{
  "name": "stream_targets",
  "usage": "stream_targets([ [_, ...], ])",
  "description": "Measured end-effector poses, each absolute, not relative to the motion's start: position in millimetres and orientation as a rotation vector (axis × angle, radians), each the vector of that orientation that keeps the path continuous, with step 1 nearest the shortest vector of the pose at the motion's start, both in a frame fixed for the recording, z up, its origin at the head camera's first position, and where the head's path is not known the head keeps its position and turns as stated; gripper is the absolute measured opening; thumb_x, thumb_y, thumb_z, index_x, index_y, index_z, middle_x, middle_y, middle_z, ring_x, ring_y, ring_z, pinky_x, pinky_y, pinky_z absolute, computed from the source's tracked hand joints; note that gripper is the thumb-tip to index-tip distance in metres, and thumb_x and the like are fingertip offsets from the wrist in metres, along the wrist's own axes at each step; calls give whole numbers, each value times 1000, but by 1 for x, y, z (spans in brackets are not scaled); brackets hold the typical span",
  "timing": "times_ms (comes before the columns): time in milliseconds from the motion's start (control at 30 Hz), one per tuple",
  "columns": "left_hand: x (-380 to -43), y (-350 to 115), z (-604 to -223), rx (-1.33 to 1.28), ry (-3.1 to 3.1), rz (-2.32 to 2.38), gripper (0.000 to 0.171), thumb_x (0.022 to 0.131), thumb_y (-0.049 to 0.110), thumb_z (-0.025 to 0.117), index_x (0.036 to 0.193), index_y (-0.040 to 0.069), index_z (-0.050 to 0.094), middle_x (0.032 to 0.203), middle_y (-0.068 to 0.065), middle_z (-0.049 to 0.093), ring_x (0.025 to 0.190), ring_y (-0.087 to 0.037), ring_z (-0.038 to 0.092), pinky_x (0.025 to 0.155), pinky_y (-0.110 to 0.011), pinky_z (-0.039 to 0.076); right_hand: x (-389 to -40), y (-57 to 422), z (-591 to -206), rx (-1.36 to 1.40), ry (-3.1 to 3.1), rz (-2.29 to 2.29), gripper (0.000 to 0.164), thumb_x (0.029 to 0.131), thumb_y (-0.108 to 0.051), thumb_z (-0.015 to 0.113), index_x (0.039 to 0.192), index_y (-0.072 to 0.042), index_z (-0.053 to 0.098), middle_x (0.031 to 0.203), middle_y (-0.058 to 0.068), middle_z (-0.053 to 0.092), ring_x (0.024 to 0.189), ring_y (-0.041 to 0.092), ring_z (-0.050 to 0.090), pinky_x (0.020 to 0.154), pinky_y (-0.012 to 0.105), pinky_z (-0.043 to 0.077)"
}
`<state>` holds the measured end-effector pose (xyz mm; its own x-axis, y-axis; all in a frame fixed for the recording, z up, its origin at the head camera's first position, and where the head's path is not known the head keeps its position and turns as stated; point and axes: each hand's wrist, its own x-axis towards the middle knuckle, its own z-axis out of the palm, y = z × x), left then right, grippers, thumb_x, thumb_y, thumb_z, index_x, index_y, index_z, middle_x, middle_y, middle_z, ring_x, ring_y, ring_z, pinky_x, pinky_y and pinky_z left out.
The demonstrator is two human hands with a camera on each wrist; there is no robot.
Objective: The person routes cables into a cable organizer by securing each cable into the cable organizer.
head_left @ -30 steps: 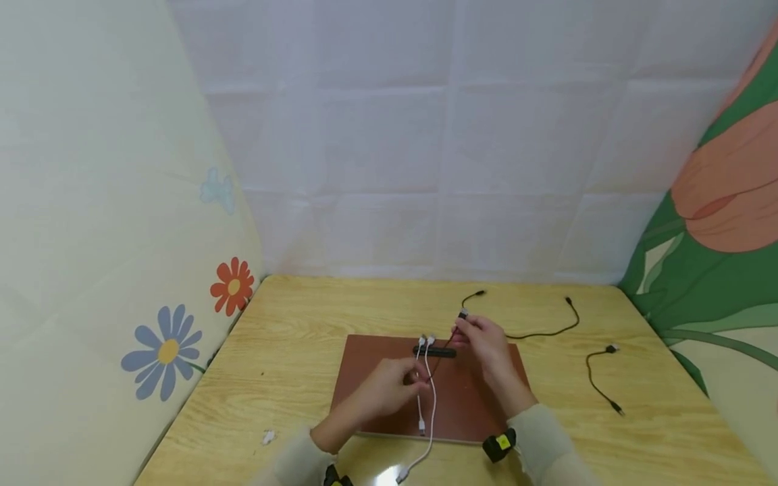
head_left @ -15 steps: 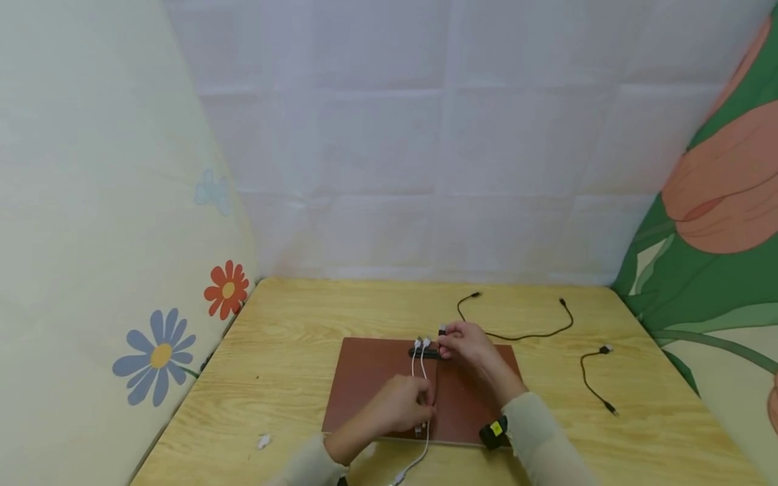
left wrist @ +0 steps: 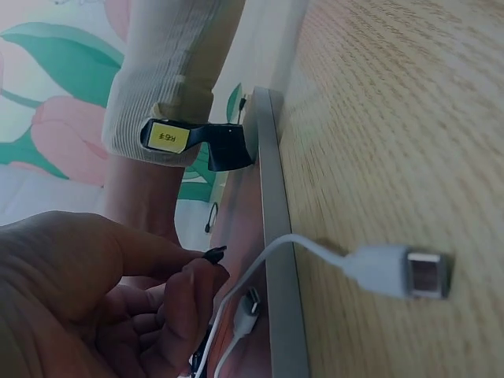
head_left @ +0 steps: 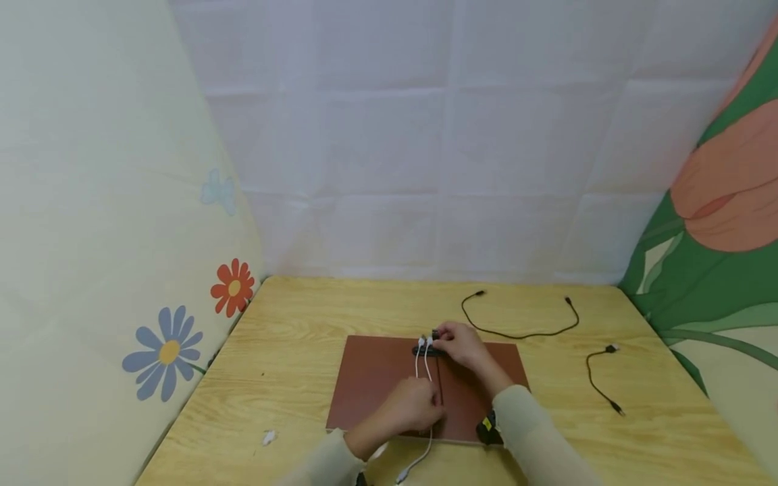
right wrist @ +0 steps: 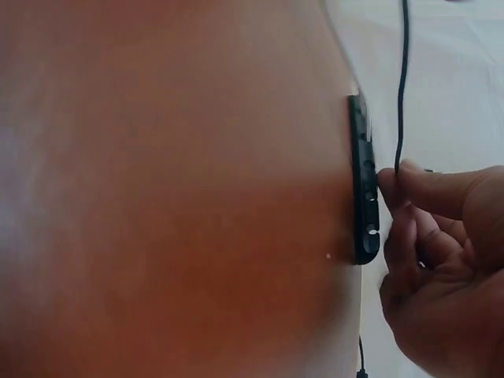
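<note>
Between my two hands a thin black USB cable is stretched over a reddish-brown board. My left hand pinches its near end; in the left wrist view a small black plug tip pokes out between thumb and forefinger. My right hand pinches the cable close to its far plug, fingertips right beside a slotted black cable clip at the board's far edge. Two white USB cables run through the clip's left side. One white plug hangs past the near edge.
A long black cable curves across the table behind the board. Further right lies a shorter black cable. Left of the board is a small white piece. Cloth backdrops stand around the table's back and sides.
My right hand has brought the black cable's plug end left and down to the clip, beside the white cables. My left hand has drawn the other end toward me, straightening the cable.
</note>
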<state>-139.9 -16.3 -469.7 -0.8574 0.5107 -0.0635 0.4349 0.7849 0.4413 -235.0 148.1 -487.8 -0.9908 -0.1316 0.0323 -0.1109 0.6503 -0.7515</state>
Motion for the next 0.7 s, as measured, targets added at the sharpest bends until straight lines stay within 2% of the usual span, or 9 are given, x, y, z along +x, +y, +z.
stream_targets([
  [167,-143,-7,-472,826,2850,520,28,86,23,73,63,18,58,54,10,51,52,-9,49,53,-25,39,-238,150,-488,-245,2908,-1195,11,91,-11,76,100,-8,71,90,3,71,86,21,64,80,43,53],
  [467,-138,-2,-472,950,2924,321,22,88,21,71,68,19,62,62,6,60,63,-16,63,62,-30,50,-243,155,-489,-222,2790,-1231,13,91,-13,76,101,-7,71,93,4,70,87,20,62,78,40,50],
  [633,-135,1,-469,900,2907,255,24,89,18,70,66,15,63,67,0,64,68,-20,64,65,-34,53,-244,156,-490,-201,2756,-1232,15,91,-15,76,102,-6,70,96,5,70,89,21,62,80,39,50],
  [700,-134,1,-470,862,2904,215,24,87,17,70,64,13,63,70,-3,65,69,-21,64,61,-35,53,-244,155,-491,-197,2747,-1226,16,91,-16,76,103,-6,70,97,5,70,89,21,62,80,39,50],
])
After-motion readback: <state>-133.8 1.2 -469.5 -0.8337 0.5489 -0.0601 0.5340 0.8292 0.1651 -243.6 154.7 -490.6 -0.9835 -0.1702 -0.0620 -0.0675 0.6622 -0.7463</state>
